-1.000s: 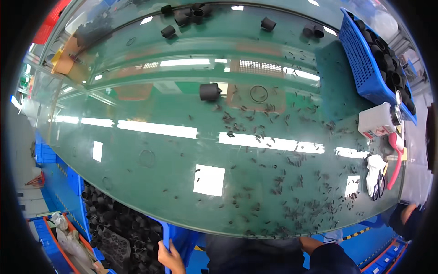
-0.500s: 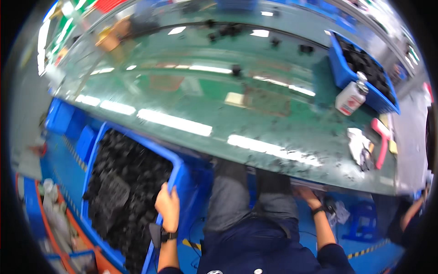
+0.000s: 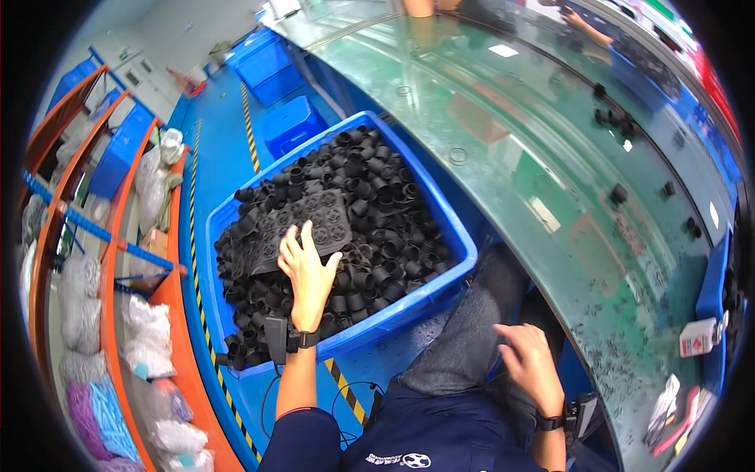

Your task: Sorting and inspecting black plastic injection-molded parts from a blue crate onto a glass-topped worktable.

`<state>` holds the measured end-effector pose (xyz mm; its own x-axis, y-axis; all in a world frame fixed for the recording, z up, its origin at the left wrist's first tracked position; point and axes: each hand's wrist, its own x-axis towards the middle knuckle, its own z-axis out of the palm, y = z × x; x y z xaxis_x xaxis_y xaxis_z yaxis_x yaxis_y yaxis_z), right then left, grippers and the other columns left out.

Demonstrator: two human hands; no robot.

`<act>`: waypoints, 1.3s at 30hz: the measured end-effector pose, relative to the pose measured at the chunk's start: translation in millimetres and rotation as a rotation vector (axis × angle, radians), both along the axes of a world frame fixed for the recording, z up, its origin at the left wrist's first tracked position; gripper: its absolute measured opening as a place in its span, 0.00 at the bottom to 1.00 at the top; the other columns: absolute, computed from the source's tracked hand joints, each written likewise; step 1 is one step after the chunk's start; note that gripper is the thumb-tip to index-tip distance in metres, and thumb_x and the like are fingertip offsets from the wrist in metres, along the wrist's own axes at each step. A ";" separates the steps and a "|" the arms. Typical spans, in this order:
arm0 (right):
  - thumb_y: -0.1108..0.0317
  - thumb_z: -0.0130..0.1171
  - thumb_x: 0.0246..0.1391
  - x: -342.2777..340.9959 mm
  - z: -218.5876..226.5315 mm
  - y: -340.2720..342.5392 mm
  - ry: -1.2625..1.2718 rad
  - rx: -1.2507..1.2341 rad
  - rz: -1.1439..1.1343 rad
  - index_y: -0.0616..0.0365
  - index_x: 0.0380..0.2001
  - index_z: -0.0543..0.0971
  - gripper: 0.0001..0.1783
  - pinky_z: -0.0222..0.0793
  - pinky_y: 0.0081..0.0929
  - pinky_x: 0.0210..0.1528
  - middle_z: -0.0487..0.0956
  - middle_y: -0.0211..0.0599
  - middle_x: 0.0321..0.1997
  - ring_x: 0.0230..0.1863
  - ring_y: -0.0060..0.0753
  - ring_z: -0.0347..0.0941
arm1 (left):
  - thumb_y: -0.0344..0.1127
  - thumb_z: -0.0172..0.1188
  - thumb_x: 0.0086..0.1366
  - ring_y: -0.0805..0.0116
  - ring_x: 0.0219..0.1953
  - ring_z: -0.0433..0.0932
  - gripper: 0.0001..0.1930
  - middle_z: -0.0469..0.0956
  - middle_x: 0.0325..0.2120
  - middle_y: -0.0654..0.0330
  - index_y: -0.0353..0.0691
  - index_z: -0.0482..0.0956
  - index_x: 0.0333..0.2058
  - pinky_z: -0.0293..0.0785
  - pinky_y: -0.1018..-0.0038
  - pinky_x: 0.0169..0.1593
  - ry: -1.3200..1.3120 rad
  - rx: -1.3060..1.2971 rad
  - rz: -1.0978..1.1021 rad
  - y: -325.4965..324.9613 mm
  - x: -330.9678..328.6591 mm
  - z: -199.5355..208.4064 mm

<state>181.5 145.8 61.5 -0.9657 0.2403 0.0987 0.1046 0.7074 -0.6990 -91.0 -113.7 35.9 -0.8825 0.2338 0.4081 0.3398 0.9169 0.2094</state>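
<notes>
Inside the blue bin (image 3: 409,305), black cylinders (image 3: 382,269) remain under an ungripped celled tray (image 3: 314,211); left hand (image 3: 311,277), right hand (image 3: 533,363): fingers open.

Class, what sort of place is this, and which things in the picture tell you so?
Probably a factory workshop or assembly area: a large blue bin heaped with black cylindrical parts, a green-topped workbench strewn with small dark pieces, and orange-and-blue shelving holding plastic bags.

A person's left forearm (image 3: 298,385) extends from the near side of the blue bin (image 3: 421,296), the left hand (image 3: 311,275) palm down over it with fingers spread, while the right hand (image 3: 533,363) hovers, loosely curled, thumb apart, to the bin's right.
</notes>
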 end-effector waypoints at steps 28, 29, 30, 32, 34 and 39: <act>0.68 0.56 0.50 -34.6 -71.1 -1.5 -0.216 -0.337 0.338 0.59 0.45 0.73 0.17 0.65 0.36 0.49 0.73 0.40 0.43 0.47 0.45 0.70 | 0.44 0.45 0.68 0.59 0.49 0.73 0.20 0.73 0.47 0.53 0.34 0.71 0.48 0.68 0.62 0.55 -0.795 1.563 -0.881 -35.5 -100.0 233.0; 0.68 0.56 0.50 -33.8 -73.7 -1.4 -0.208 -0.338 0.322 0.59 0.45 0.73 0.17 0.65 0.36 0.49 0.73 0.40 0.43 0.47 0.45 0.70 | 0.44 0.45 0.68 0.59 0.49 0.73 0.20 0.73 0.47 0.53 0.34 0.71 0.48 0.68 0.62 0.55 -0.806 1.556 -0.897 -17.0 -95.1 239.8; 0.68 0.56 0.50 -32.2 -77.0 -1.9 -0.196 -0.356 0.329 0.60 0.45 0.73 0.18 0.65 0.35 0.50 0.73 0.40 0.43 0.47 0.46 0.70 | 0.42 0.44 0.68 0.59 0.49 0.73 0.19 0.73 0.47 0.52 0.33 0.71 0.47 0.69 0.62 0.55 -0.695 1.582 -0.693 6.0 -89.3 245.0; 0.69 0.57 0.49 -28.0 -79.6 -3.6 -0.192 -0.373 0.348 0.61 0.45 0.73 0.19 0.65 0.36 0.50 0.71 0.43 0.47 0.48 0.47 0.69 | 0.40 0.43 0.68 0.59 0.48 0.73 0.17 0.74 0.46 0.52 0.33 0.72 0.46 0.69 0.63 0.54 -0.930 1.543 -0.920 19.1 -98.7 247.2; 0.69 0.57 0.49 -25.2 -85.2 -3.5 -0.154 -0.336 0.340 0.61 0.46 0.73 0.19 0.65 0.37 0.51 0.70 0.43 0.47 0.48 0.49 0.69 | 0.39 0.43 0.67 0.60 0.48 0.74 0.17 0.75 0.45 0.53 0.34 0.73 0.46 0.69 0.64 0.53 -1.022 1.491 -0.959 55.2 -104.6 241.7; 0.68 0.58 0.48 -19.6 -102.6 -9.3 -0.041 -0.272 0.343 0.59 0.46 0.73 0.20 0.63 0.38 0.50 0.68 0.42 0.47 0.46 0.50 0.67 | 0.40 0.44 0.67 0.57 0.49 0.73 0.17 0.73 0.48 0.53 0.35 0.71 0.48 0.65 0.60 0.57 -1.356 1.444 -1.228 186.4 -86.7 230.1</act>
<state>161.8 136.5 -41.1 -0.9959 -0.0832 0.0360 -0.0728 0.4965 -0.8650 -177.7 72.7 266.0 -0.4141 0.8750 0.2509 -0.4255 -0.4297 0.7964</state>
